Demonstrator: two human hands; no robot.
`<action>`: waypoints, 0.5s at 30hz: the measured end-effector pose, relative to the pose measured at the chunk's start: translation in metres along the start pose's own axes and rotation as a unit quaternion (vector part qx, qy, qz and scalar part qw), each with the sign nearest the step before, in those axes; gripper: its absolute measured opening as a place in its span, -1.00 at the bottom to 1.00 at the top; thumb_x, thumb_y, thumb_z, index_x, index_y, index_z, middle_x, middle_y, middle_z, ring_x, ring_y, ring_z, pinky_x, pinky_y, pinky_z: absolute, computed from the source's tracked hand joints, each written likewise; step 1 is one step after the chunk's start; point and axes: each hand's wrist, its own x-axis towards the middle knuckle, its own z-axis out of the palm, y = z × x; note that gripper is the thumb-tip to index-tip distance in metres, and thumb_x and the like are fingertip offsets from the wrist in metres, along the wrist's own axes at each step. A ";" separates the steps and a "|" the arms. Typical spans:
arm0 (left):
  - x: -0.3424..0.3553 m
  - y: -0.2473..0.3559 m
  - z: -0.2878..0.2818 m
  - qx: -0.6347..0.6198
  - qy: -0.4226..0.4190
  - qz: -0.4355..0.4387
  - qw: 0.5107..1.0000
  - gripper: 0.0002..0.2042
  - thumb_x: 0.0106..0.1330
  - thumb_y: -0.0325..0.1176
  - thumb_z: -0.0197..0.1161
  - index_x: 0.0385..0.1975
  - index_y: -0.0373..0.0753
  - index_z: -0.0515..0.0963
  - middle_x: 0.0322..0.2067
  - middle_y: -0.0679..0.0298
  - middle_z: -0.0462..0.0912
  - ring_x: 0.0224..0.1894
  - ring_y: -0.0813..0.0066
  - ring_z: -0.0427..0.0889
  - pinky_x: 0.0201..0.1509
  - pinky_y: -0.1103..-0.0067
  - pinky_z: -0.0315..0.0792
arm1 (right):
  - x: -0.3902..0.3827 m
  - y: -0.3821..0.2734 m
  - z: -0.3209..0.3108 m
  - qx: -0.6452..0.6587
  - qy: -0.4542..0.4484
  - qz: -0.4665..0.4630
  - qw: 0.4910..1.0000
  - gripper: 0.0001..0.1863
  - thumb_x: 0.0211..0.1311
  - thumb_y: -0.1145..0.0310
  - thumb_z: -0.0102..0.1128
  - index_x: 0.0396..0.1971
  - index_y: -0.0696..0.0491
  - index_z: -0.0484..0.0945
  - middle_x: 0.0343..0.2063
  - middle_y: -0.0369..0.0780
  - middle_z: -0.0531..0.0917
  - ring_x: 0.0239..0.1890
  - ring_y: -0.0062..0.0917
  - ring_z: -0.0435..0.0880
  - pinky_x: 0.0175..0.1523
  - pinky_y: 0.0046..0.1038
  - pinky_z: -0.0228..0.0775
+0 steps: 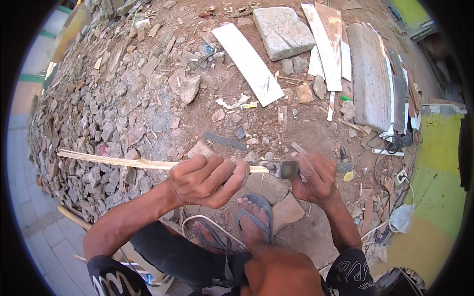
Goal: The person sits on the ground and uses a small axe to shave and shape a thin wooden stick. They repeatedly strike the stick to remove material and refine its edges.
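My left hand (210, 180) is closed around a long, pale strip of split wood (113, 161), held level across my body. The strip reaches far out to the left, and its short end pokes out on the right side of my fist. Beside that end, my right hand (316, 177) grips a tool with a dark, blocky metal end (285, 169). A flat grey part lies next to the block toward the strip. My fingers hide the rest of the tool, so its exact kind is unclear. Both hands are above my sandalled feet (254, 222).
Broken rubble (108, 130) covers the left side. Ahead lie a white board (249, 64), a concrete block (284, 32) and more boards (323, 47). A long slab (370, 76) stands right of them. A power tool (407, 139) and a white cable (412, 190) lie along the right.
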 end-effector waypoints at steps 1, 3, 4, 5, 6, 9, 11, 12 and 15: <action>0.000 0.000 -0.001 0.001 -0.001 0.001 1.000 -0.84 0.24 -0.35 0.33 -0.23 -0.20 0.69 -0.48 0.49 0.58 -0.50 0.71 0.56 -0.43 0.63 0.07 | -0.001 0.000 0.000 0.001 -0.010 0.003 1.000 -0.40 -0.18 0.69 0.42 0.02 0.26 0.60 -0.39 -0.12 0.70 -0.55 -0.33 0.64 -0.49 -0.36 0.40; 0.001 -0.002 -0.002 0.004 -0.001 0.004 1.000 -0.84 0.25 -0.34 0.31 -0.23 -0.19 0.69 -0.48 0.49 0.59 -0.50 0.72 0.56 -0.42 0.63 0.07 | 0.000 0.001 0.002 0.004 -0.004 -0.002 1.000 -0.40 -0.19 0.69 0.40 0.02 0.27 0.60 -0.40 -0.11 0.69 -0.55 -0.33 0.64 -0.50 -0.36 0.39; 0.002 -0.002 -0.004 0.002 -0.003 0.006 1.000 -0.84 0.24 -0.34 0.31 -0.23 -0.19 0.69 -0.48 0.49 0.59 -0.50 0.72 0.56 -0.42 0.63 0.07 | 0.001 0.002 0.002 0.006 0.001 -0.005 1.000 -0.40 -0.20 0.69 0.39 0.02 0.27 0.60 -0.40 -0.11 0.69 -0.55 -0.33 0.64 -0.50 -0.36 0.39; 0.003 -0.003 -0.006 0.001 -0.004 0.008 1.000 -0.84 0.24 -0.34 0.32 -0.23 -0.19 0.69 -0.48 0.49 0.59 -0.50 0.72 0.56 -0.42 0.63 0.07 | 0.001 0.001 0.001 0.006 -0.001 -0.007 1.000 -0.41 -0.19 0.70 0.38 0.02 0.28 0.60 -0.40 -0.11 0.68 -0.55 -0.33 0.64 -0.50 -0.36 0.39; 0.004 -0.004 -0.007 0.000 -0.006 0.010 1.000 -0.84 0.23 -0.35 0.32 -0.23 -0.19 0.69 -0.48 0.49 0.59 -0.50 0.72 0.56 -0.42 0.63 0.07 | 0.002 0.001 0.000 0.006 -0.003 -0.009 1.000 -0.41 -0.19 0.70 0.37 0.02 0.28 0.60 -0.41 -0.11 0.68 -0.55 -0.33 0.64 -0.50 -0.36 0.39; 0.005 -0.004 -0.009 0.007 -0.002 0.012 1.000 -0.85 0.22 -0.36 0.31 -0.24 -0.19 0.68 -0.48 0.48 0.59 -0.50 0.72 0.56 -0.41 0.64 0.07 | 0.007 0.000 0.000 -0.003 0.011 -0.016 1.000 -0.48 -0.15 0.68 0.37 -0.03 0.26 0.61 -0.47 -0.16 0.63 -0.60 -0.36 0.58 -0.54 -0.37 0.35; 0.004 -0.005 -0.010 0.015 -0.003 0.018 1.000 -0.84 0.21 -0.37 0.31 -0.24 -0.19 0.68 -0.48 0.48 0.59 -0.50 0.72 0.55 -0.40 0.64 0.07 | 0.010 0.000 0.001 -0.011 0.022 -0.021 0.999 -0.50 -0.13 0.67 0.37 -0.05 0.25 0.62 -0.50 -0.19 0.61 -0.61 -0.38 0.55 -0.55 -0.37 0.33; 0.005 -0.005 -0.010 0.019 -0.003 0.021 1.000 -0.84 0.21 -0.37 0.31 -0.23 -0.19 0.68 -0.48 0.48 0.59 -0.50 0.72 0.55 -0.40 0.64 0.07 | 0.010 0.000 0.001 -0.014 0.025 -0.023 0.999 -0.50 -0.14 0.67 0.37 -0.05 0.25 0.62 -0.50 -0.19 0.61 -0.61 -0.38 0.56 -0.55 -0.37 0.34; 0.007 -0.005 -0.013 0.028 -0.007 0.024 0.999 -0.83 0.22 -0.37 0.31 -0.22 -0.19 0.68 -0.48 0.49 0.59 -0.50 0.72 0.54 -0.41 0.64 0.05 | 0.009 -0.001 0.003 -0.018 0.034 -0.020 0.999 -0.50 -0.14 0.67 0.37 -0.05 0.25 0.63 -0.48 -0.18 0.63 -0.60 -0.37 0.58 -0.53 -0.37 0.36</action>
